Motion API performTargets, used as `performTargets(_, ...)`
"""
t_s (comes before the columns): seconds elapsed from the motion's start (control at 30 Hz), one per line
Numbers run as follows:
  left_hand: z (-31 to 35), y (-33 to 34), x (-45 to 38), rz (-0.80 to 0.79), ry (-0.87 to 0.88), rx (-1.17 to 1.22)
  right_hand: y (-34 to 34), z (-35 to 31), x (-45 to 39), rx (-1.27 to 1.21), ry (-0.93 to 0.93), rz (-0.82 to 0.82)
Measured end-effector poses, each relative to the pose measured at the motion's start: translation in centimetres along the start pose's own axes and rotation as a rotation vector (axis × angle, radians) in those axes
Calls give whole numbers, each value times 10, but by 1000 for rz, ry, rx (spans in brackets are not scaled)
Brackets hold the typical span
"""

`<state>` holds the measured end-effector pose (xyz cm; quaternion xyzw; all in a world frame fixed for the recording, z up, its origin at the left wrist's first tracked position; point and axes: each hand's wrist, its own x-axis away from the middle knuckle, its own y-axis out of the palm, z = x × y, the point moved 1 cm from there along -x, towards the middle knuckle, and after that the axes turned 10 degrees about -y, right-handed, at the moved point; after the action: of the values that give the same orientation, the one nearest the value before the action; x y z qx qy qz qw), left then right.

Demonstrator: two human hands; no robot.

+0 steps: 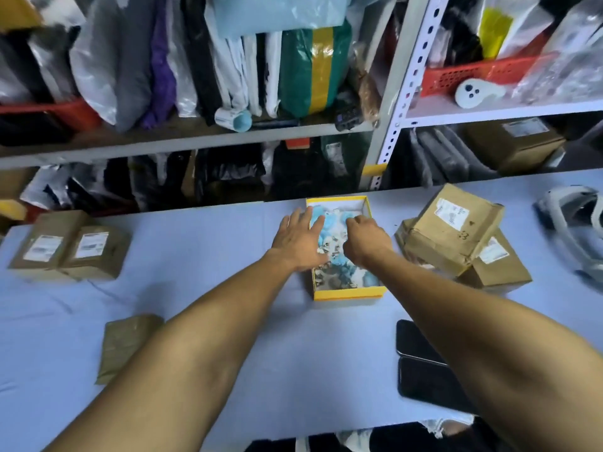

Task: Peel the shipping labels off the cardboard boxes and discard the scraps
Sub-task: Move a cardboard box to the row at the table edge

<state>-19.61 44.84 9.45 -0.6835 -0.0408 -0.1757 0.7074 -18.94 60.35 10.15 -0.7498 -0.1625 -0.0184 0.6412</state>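
A yellow-rimmed open box (346,294) in the middle of the table holds several torn label scraps (339,272), white and blue. My left hand (298,241) lies flat over the scraps at the box's left side, fingers straight. My right hand (367,238) hovers over the box's right part with curled fingers; whether they pinch a scrap is hidden. Two labelled cardboard boxes (70,252) sit at the far left. A pile of labelled cardboard boxes (453,233) stands right of the yellow box. A flat brown parcel (125,340) without a visible label lies near left.
Two dark phones (421,363) lie by my right forearm at the table's front edge. A white headset (574,230) rests at the far right. Behind the blue table (293,353), metal shelves (396,102) are packed with bagged clothes and red baskets.
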Motion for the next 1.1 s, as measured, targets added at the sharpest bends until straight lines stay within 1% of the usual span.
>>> performTargets(0.1, -29, -3, 26, -1, -100, 32, 0, -27, -1, -5, -78, -9)
performTargets(0.23, -84, -3, 67, 17, -240, 38, 3, -85, -1, -1, -190, -43)
performTargets(0.33, -131, -3, 107, 14, -349, 47, 7, -144, 2, 47, -308, -14)
performTargets(0.43, -180, 0, 149, 40, -435, 65, 13, -209, 12, 63, -385, -14)
performTargets(0.53, -234, 7, 195, 53, -490, 100, 27, -277, 23, 62, -437, -24)
performTargets(0.67, -307, 28, 257, 13, -518, 168, 54, -358, 48, 6, -508, -52)
performTargets(0.73, -337, 36, 276, 2, -517, 153, 65, -379, 56, 16, -520, -56)
performTargets(0.83, -368, 46, 292, -10, -512, 131, 80, -392, 66, -4, -450, -73)
performTargets(1.0, -370, 74, 291, -86, -432, 146, 114, -386, 68, -26, -371, -156)
performTargets(1.1, -361, 94, 287, -167, -408, 149, 135, -381, 71, -54, -369, -225)
